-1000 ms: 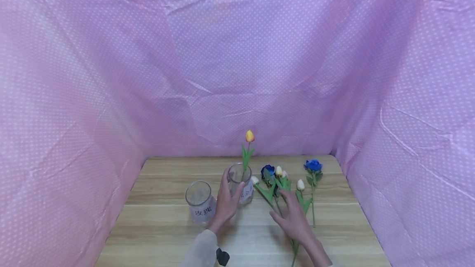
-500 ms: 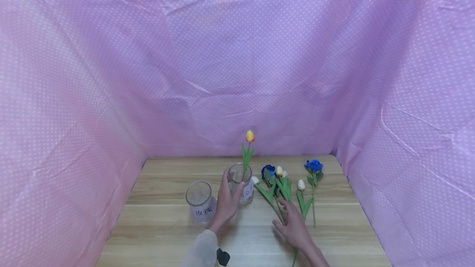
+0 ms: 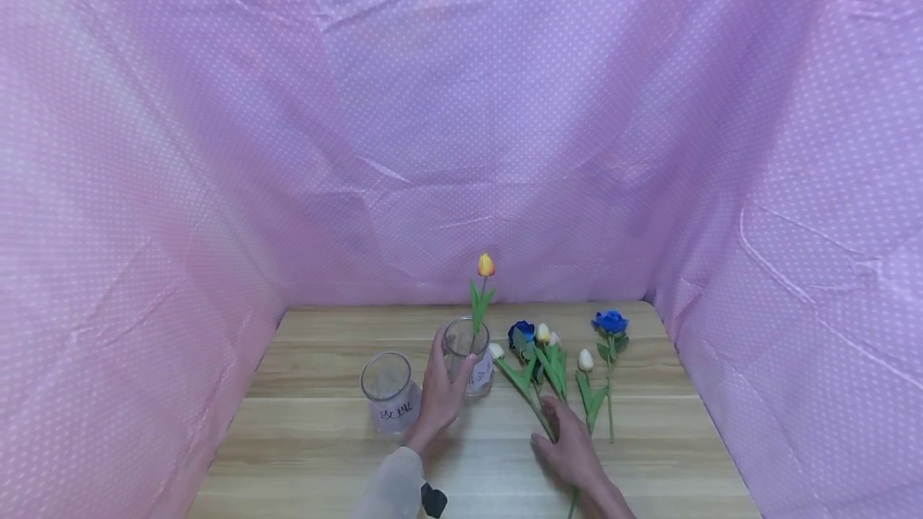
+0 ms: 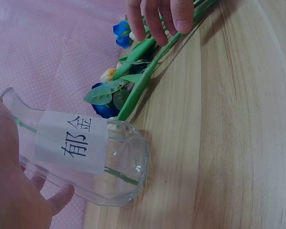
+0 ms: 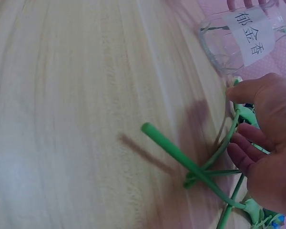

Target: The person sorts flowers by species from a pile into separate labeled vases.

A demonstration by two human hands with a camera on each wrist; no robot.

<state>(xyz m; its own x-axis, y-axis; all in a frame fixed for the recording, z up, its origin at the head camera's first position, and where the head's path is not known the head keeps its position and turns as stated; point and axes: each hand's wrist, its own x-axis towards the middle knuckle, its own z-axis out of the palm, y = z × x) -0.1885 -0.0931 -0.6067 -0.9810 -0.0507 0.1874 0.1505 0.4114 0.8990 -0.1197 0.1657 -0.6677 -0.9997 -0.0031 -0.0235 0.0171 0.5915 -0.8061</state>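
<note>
My left hand (image 3: pixel 443 397) is wrapped around a clear glass vase (image 4: pixel 126 157) with a white paper label. In it stands a yellow-orange tulip (image 3: pixel 486 266), whose stem shows through the glass. Over the loose flower stems (image 5: pixel 181 160) hovers my right hand (image 3: pixel 571 443), thumb and fingers apart and slightly bent. The stems lie close to its fingertips; whether they touch is unclear. Beyond that hand are white tulips (image 3: pixel 586 360), a pale yellow tulip (image 3: pixel 543 333), a pinkish bud (image 3: pixel 554 339) and a blue rose (image 3: pixel 521 335).
A second labelled glass vase (image 3: pixel 385 379) stands left of my left hand, with no flower in it. Another blue rose (image 3: pixel 610 322) lies at the right of the wooden table (image 3: pixel 324 463). Pink dotted cloth (image 3: pixel 461 142) hangs at the back and both sides.
My right hand has drawn back slightly, down along the stems towards me. My left hand, the vase and the tulip in it have stayed in place.
</note>
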